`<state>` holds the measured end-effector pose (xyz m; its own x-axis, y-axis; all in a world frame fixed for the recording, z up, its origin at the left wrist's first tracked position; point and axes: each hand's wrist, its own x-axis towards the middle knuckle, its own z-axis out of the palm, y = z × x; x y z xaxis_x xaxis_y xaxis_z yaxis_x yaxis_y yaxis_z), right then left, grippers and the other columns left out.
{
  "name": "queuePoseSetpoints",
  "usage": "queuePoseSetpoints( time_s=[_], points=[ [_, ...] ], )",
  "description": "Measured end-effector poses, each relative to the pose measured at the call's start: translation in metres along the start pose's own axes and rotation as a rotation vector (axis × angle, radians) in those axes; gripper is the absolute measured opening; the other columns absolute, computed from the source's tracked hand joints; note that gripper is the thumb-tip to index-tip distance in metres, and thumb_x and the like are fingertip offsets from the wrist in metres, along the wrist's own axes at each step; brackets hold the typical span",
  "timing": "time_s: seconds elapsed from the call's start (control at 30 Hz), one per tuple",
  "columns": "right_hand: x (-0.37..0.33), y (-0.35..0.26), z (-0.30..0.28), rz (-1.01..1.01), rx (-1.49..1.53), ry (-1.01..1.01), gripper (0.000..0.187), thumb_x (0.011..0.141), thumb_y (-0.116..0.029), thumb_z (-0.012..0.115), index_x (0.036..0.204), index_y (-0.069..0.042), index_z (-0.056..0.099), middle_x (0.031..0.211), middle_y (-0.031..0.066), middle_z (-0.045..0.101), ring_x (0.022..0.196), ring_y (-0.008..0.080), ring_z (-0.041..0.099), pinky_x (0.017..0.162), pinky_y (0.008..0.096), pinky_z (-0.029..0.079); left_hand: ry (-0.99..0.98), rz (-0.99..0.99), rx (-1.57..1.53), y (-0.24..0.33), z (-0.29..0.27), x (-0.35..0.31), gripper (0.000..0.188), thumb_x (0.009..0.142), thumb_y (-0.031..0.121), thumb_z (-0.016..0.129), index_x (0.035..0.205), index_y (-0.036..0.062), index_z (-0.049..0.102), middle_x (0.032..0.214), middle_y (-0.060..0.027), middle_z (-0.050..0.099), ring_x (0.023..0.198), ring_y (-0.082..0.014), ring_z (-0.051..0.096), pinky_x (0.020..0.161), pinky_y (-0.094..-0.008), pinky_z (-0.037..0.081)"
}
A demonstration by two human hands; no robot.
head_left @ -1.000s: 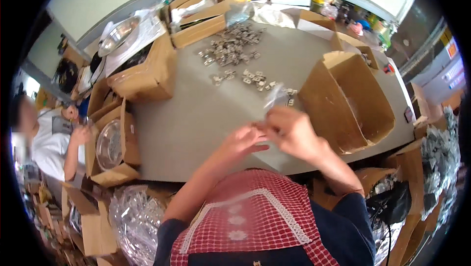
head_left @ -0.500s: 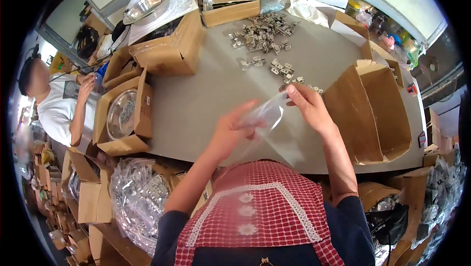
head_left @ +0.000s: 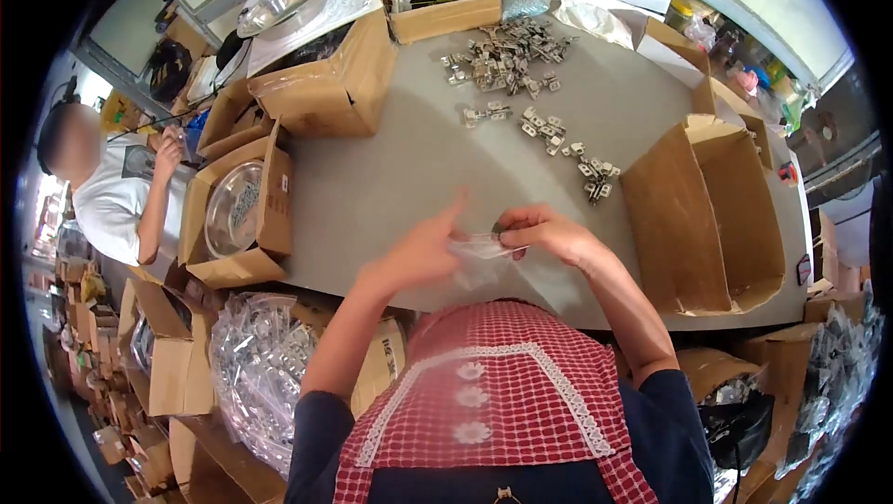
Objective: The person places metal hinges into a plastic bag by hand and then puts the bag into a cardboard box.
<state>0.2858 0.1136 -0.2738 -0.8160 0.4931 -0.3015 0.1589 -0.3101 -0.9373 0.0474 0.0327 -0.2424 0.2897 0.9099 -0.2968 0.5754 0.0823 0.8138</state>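
Note:
Low over the near part of the table, a clear plastic bag [head_left: 480,251] stretches between my two hands. My left hand [head_left: 420,251] holds the bag's left side, its index finger stretched forward and a little blurred. At the other side, my right hand [head_left: 551,236] pinches the bag's edge between thumb and fingers. A small dark thing [head_left: 498,228] shows at my right fingertips; its kind is unclear. Beyond my hands lie metal cabinet hinges: a small group [head_left: 597,179], another cluster [head_left: 542,130], a few more [head_left: 486,113], and a large pile [head_left: 521,56] at the back.
An open cardboard box [head_left: 674,225] stands at the table's right. On the left, another box holds a metal bowl [head_left: 233,211] of small parts. A person [head_left: 121,179] works beyond it. Filled plastic bags [head_left: 260,364] sit below the table's near left edge.
Both hands have come nearer to me with the bag, my right hand also moving left. The hinge group that my right hand partly covered now shows in full.

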Motion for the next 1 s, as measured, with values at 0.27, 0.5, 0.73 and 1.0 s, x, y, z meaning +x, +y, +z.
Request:
queuePoseSetpoints(
  time_s=[0.27, 0.5, 0.73, 1.0],
  points=[
    [0.003, 0.015, -0.006, -0.105, -0.026, 0.209, 0.019, 0.091, -0.015, 0.063, 0.101, 0.001, 0.062, 0.085, 0.0022, 0.063, 0.079, 0.0102, 0.058, 0.074, 0.0257, 0.047, 0.004, -0.022, -0.015, -0.044, -0.011, 0.009, 0.098, 0.069, 0.003, 0.064, 0.154, 0.0042, 0.015, 0.118, -0.0185, 0.061, 0.081, -0.0202, 0.065, 0.076, -0.0327, 0.053],
    [0.001, 0.024, 0.005, -0.07, -0.083, 0.21, 0.019, 0.089, -0.012, 0.064, 0.1, 0.003, 0.061, 0.081, 0.0034, 0.063, 0.074, 0.0105, 0.058, 0.07, 0.0258, 0.047, 0.084, -0.014, -0.169, -0.012, -0.002, 0.026, 0.039, 0.078, 0.012, 0.07, 0.115, 0.002, 0.061, 0.101, -0.0115, 0.068, 0.09, -0.0197, 0.065, 0.079, -0.0341, 0.051],
    [-0.005, 0.011, 0.014, 0.02, -0.1, 0.051, 0.017, 0.082, -0.015, 0.068, 0.084, 0.002, 0.065, 0.07, 0.0042, 0.062, 0.064, 0.0128, 0.059, 0.058, 0.0286, 0.049, 0.211, 0.1, 0.161, 0.001, 0.018, 0.037, 0.025, 0.079, 0.01, 0.069, 0.102, 0.0017, 0.062, 0.089, -0.0132, 0.066, 0.089, -0.0254, 0.066, 0.077, -0.035, 0.051],
    [-0.004, 0.025, 0.031, -0.019, -0.053, 0.299, 0.009, 0.079, -0.011, 0.067, 0.082, -0.003, 0.065, 0.07, 0.002, 0.062, 0.064, 0.0091, 0.055, 0.056, 0.0241, 0.042, 0.34, 0.024, 0.364, 0.021, 0.041, 0.02, 0.02, 0.09, 0.024, 0.061, 0.095, 0.0046, 0.065, 0.076, -0.0085, 0.066, 0.08, -0.0254, 0.066, 0.07, -0.0363, 0.051]
  ],
)
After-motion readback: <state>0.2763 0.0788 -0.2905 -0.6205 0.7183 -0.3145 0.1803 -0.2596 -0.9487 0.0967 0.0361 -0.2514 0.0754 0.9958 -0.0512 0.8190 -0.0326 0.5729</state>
